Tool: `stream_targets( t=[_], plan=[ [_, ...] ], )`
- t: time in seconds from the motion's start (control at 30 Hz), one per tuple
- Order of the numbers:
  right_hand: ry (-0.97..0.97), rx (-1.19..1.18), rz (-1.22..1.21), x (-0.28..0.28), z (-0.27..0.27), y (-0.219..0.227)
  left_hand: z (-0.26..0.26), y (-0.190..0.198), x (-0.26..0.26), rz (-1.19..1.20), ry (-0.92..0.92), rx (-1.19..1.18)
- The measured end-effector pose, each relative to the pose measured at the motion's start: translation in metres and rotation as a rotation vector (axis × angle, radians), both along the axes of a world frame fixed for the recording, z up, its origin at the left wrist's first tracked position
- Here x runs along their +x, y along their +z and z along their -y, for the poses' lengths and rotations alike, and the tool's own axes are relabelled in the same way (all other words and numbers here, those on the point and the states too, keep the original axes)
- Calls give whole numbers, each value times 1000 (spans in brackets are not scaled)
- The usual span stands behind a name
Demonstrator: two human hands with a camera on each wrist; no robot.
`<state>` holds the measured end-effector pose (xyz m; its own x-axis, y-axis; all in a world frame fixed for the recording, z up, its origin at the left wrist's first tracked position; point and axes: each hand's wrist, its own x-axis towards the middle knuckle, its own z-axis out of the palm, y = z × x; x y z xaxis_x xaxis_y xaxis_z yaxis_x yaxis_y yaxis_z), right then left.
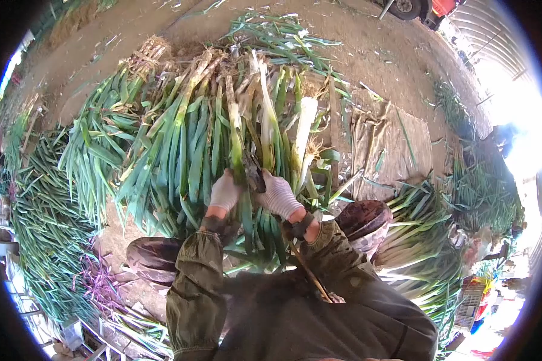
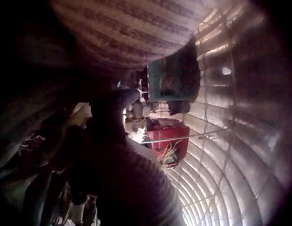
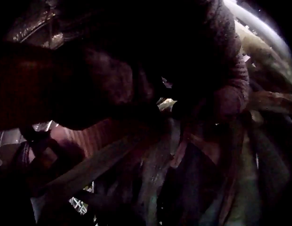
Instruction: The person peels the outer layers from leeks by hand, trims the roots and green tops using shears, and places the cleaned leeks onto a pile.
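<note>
In the head view, my left hand (image 1: 225, 191), in a pale striped glove, grips the leafy part of a long green onion (image 1: 235, 141) whose root end points away from me. Close beside it, my right hand (image 1: 278, 195), gloved likewise, holds a dark, narrow tool (image 1: 255, 173) against the green onion. The tool's exact kind cannot be told. A large heap of green onions (image 1: 186, 147) spreads beneath and around both hands. In the right wrist view, dark leaves (image 3: 157, 174) hang below the gloved fingers (image 3: 233, 92). Striped glove fabric (image 2: 132, 30) fills the top of the left wrist view.
More green onions lie in piles at the left (image 1: 45, 210) and right (image 1: 418, 234). A brown cloth sheet (image 1: 403, 141) covers ground right of the heap. My knees (image 1: 153, 259) flank the work. A red vehicle (image 1: 444, 7) stands at the far right, and a plastic crate (image 1: 468, 304) at lower right.
</note>
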<state>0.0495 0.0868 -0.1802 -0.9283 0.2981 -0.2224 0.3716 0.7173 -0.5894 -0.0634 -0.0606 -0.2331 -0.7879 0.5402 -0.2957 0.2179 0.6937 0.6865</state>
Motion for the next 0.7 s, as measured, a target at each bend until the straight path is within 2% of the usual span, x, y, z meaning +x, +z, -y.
stream_targets(
  t=[0.07,0.2,0.27,0.3,0.4,0.47,0.5,0.57,0.63,0.7],
  plan=[
    [6,20,-11,-17,-6,-10,1,-10,-2,-51,-49,-18],
    [-2,10,7,-49,-14,2,1,-22,0,-68,-74,124],
    [-15,18,14,-65,-19,-4,16,-23,-4,-392,-381,109],
    [-9,26,17,-72,-22,-5,19,-48,-7,-233,-297,229],
    [-8,48,-19,-93,-29,-12,16,-87,-14,-586,-391,128],
    [-13,42,-16,-108,-35,-12,20,-26,0,131,-19,437],
    [-16,33,-28,-115,-38,-13,20,-18,0,208,-4,451],
    [-6,34,-21,-130,-40,-11,22,-56,-1,267,9,547],
    [7,44,10,-148,-46,-15,23,-52,-2,294,11,535],
    [2,24,6,-165,-54,-18,24,-48,2,363,61,650]
  ],
)
